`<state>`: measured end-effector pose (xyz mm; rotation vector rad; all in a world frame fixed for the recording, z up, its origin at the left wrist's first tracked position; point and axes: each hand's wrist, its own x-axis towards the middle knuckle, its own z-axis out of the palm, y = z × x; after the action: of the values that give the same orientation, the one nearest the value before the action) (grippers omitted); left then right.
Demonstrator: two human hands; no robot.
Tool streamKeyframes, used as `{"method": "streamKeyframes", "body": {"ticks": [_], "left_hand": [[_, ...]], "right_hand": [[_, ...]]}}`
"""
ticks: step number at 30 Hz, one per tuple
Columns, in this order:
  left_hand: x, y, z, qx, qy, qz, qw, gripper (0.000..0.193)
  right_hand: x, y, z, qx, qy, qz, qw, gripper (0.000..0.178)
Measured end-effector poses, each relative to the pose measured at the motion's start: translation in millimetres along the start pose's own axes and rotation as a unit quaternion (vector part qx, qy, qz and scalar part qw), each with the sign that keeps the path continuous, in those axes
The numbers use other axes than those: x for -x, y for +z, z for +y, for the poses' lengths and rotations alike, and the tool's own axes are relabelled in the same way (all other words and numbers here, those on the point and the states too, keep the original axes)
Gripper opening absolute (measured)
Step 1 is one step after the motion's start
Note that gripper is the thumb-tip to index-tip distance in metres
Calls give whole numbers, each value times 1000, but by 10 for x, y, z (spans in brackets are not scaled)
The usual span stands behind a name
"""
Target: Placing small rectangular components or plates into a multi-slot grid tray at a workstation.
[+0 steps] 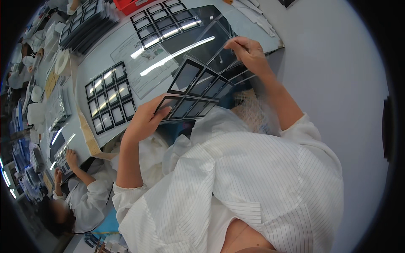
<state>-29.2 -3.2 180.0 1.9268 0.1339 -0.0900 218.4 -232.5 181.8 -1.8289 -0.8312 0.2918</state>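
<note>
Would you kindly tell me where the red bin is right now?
In the head view, the red bin is at the top edge, left of centre, between the dark sheet stack and the upper black-framed sheet.

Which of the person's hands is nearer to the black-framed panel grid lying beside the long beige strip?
Left. The left hand is just to the right of the lying grid, holding another panel grid; the right hand is farther, toward the upper right.
</note>
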Motion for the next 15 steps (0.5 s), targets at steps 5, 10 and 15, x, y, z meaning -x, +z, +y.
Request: {"method": "streamKeyframes", "body": {"ticks": [5, 10, 15], "left_hand": [[-60, -39, 168, 25, -29, -109, 993, 26], [-296, 51, 242, 38, -5, -135, 990, 25], [-272, -164, 261, 72, -27, -181, 980, 26]], "right_hand": [[134, -444, 27, -41, 78, -79, 993, 25], [341, -664, 158, -58, 131, -30, 989, 27], [722, -1351, 724, -72, 190, 236, 950, 24]]}}
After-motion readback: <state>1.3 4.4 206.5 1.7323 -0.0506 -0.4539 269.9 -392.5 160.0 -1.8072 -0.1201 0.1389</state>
